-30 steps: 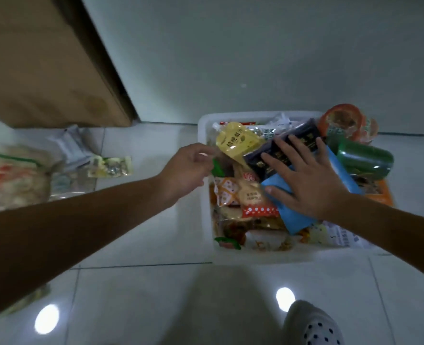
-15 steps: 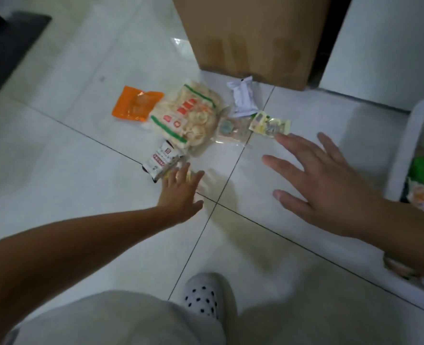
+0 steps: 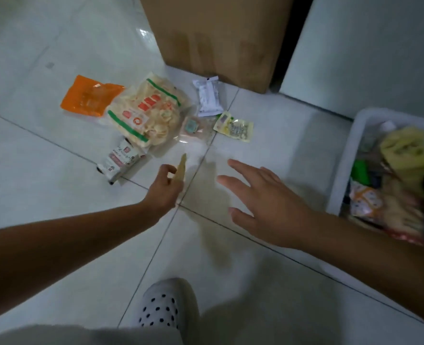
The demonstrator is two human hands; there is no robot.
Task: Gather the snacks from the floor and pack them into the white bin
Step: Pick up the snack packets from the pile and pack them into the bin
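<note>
My left hand (image 3: pixel 164 189) pinches a thin yellowish packet (image 3: pixel 181 170) in curled fingers, edge-on over the floor (image 3: pixel 44 195). My right hand (image 3: pixel 270 207) hovers just beside it, fingers spread and holding nothing. Ahead on the tiles lie the big chip bag (image 3: pixel 146 113), with an orange packet (image 3: pixel 89 99), a white wrapper (image 3: pixel 208 97), a yellow sachet (image 3: pixel 233 127) and a small white-and-red packet (image 3: pixel 120 161) around it, and the white bin (image 3: pixel 350 158) sits at my right, heaped with snacks.
</note>
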